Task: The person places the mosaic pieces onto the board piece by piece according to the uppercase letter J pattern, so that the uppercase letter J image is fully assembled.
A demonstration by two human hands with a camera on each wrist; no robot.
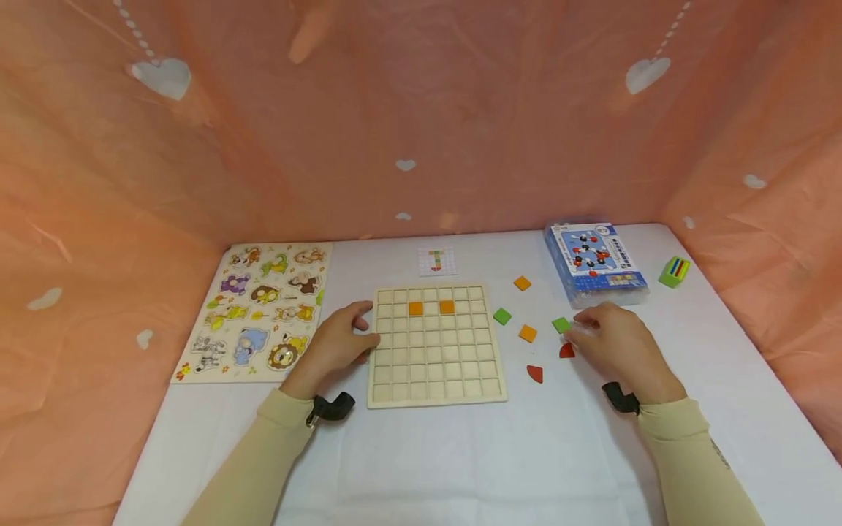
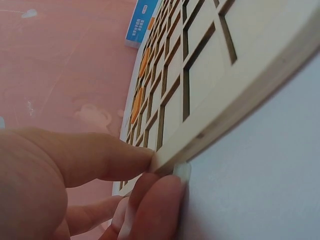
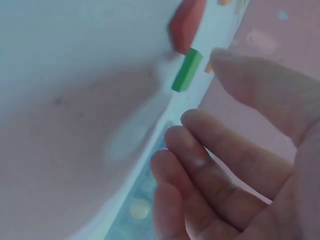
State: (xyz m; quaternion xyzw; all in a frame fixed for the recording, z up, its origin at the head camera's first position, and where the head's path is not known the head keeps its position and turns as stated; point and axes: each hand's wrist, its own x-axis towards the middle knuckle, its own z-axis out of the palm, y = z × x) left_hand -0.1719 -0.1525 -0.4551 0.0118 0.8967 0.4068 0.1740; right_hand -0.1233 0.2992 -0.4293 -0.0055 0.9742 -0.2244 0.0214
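Observation:
A wooden grid board (image 1: pixel 434 365) lies on the table with two orange square tiles (image 1: pixel 416 309) in its upper cells. My left hand (image 1: pixel 338 340) pinches the board's left edge; in the left wrist view the thumb is on top and fingertips lie against the side and underneath. On the right, my right hand (image 1: pixel 615 347) hovers with thumb and fingers apart, holding nothing. Closest to it are a green square tile (image 1: pixel 561 325) and a red quarter-round tile (image 1: pixel 566 351). The right wrist view shows that green tile (image 3: pixel 187 70) just beyond the fingertips.
Between board and right hand lie another green tile (image 1: pixel 503 316), orange tiles (image 1: pixel 528 333) and a second red piece (image 1: pixel 536 374). A pattern card (image 1: pixel 437 261) sits behind the board. An animal puzzle (image 1: pixel 256 314) is at left, a blue box (image 1: pixel 595 263) and a small striped block (image 1: pixel 674 271) at right.

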